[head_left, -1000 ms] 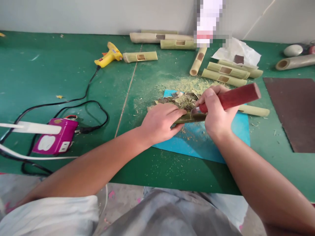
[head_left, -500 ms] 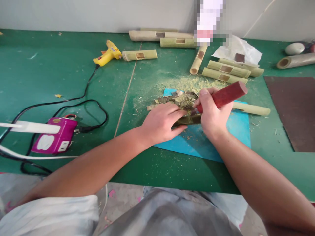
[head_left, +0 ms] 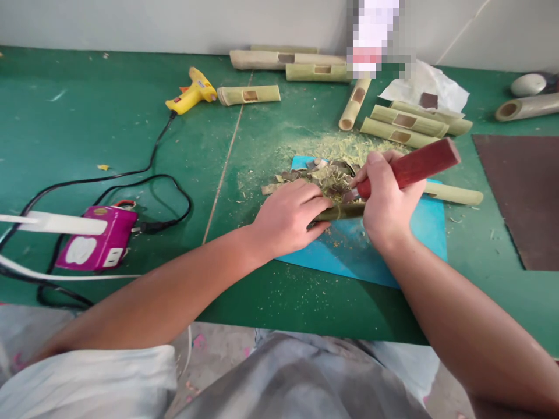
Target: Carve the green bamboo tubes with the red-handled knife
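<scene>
My left hand [head_left: 290,218] is closed around the left end of a dark green bamboo tube [head_left: 349,210], which lies over a blue mat [head_left: 419,238]. My right hand [head_left: 388,198] grips the thick red handle of a chisel [head_left: 425,166]. The short metal blade points left and down, close to the tube's upper side; whether it touches cannot be seen. Behind the tube a heap of bamboo shavings [head_left: 327,177] covers the mat's far part. A pale bamboo piece [head_left: 458,193] sticks out to the right from behind my right hand.
Bamboo tubes with square cut-outs [head_left: 404,120] lie at the back, near a white sheet [head_left: 430,87]. A yellow glue gun [head_left: 192,96] stands back left, its black cord running to a purple power socket [head_left: 100,235]. On the right lies a dark brown board [head_left: 519,198].
My right hand has moved slightly right and back with the chisel, showing more of its blade and of the tube. My left hand keeps its hold. The whole view has shifted slightly.
</scene>
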Action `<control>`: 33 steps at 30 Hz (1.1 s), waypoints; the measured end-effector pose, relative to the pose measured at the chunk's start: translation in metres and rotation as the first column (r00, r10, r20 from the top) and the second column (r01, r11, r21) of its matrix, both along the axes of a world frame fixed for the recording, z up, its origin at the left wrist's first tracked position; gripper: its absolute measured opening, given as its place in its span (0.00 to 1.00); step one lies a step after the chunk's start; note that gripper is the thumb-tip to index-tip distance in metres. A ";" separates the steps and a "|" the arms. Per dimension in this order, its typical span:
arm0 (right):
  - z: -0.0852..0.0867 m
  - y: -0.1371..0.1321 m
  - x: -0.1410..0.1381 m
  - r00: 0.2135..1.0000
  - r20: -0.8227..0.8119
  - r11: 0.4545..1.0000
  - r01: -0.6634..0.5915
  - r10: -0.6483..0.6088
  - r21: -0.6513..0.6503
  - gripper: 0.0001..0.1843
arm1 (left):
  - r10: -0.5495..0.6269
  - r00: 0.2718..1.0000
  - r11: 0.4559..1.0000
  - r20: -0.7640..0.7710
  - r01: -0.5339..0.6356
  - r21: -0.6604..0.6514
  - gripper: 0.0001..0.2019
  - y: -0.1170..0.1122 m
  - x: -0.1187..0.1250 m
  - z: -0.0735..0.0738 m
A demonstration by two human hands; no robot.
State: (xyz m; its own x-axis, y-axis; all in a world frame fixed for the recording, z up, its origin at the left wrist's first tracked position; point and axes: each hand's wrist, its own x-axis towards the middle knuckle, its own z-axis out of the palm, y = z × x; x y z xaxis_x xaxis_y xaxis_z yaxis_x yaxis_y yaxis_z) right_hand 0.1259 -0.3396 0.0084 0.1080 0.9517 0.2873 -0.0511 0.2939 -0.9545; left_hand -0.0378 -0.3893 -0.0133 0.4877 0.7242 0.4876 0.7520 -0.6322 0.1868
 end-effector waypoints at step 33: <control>-0.012 -0.001 -0.022 0.908 0.417 0.983 -0.032 -0.048 0.183 0.21 | 0.099 0.995 0.995 0.018 -0.099 -0.011 0.08 0.001 0.004 -0.007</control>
State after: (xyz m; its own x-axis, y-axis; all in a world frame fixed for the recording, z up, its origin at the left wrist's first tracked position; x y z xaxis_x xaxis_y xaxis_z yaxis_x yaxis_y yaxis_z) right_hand 0.1036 -0.3407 -0.0034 -0.0527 0.8786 0.4747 0.3435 0.4622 -0.8175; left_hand -0.0341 -0.3883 -0.0204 0.4045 0.7736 0.4878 0.8071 -0.5528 0.2072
